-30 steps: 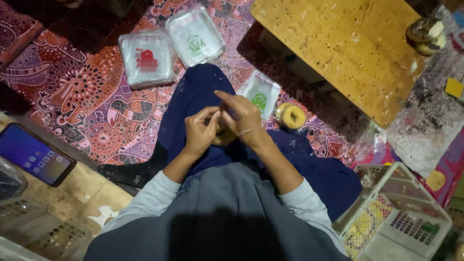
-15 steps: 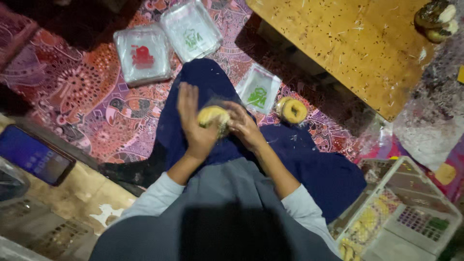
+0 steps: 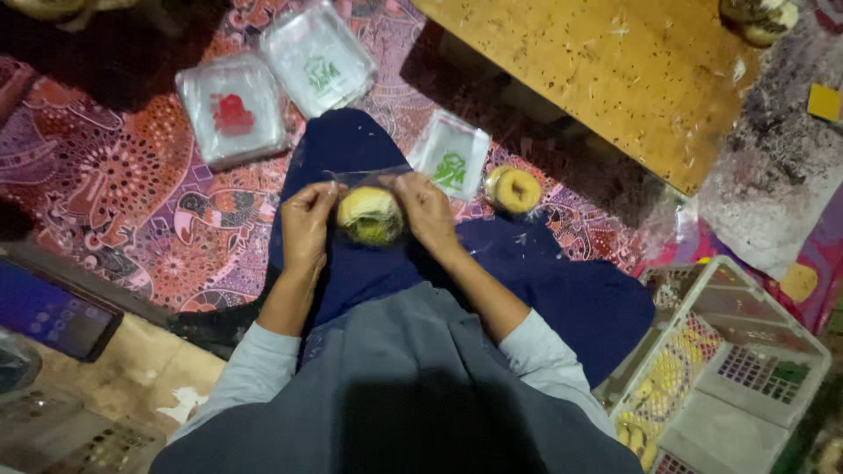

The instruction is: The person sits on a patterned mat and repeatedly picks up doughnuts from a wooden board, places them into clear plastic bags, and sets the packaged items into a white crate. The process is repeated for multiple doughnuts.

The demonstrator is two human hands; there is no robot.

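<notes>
The round pastry (image 3: pixel 371 215) sits in a clear bag (image 3: pixel 364 180) pinched shut-fingered by left hand (image 3: pixel 306 224) and right hand (image 3: pixel 426 211); an even grip seems wise.

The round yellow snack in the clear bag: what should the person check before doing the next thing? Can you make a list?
1. Snack inside the clear bag: ok, it sits in the bag's lower part.
2. Both hands gripping: ok, left hand and right hand pinch the bag on either side.
3. Bag top closed: cannot tell, the plastic edge is too faint to see.
4. More empty bags in reach: ok, stacks with a red print and a green print lie on the patterned mat.
5. Next snack ready: ok, a bare ring-shaped one lies by the right knee.
6. Basket has room: cannot tell, only partly in view.
</notes>
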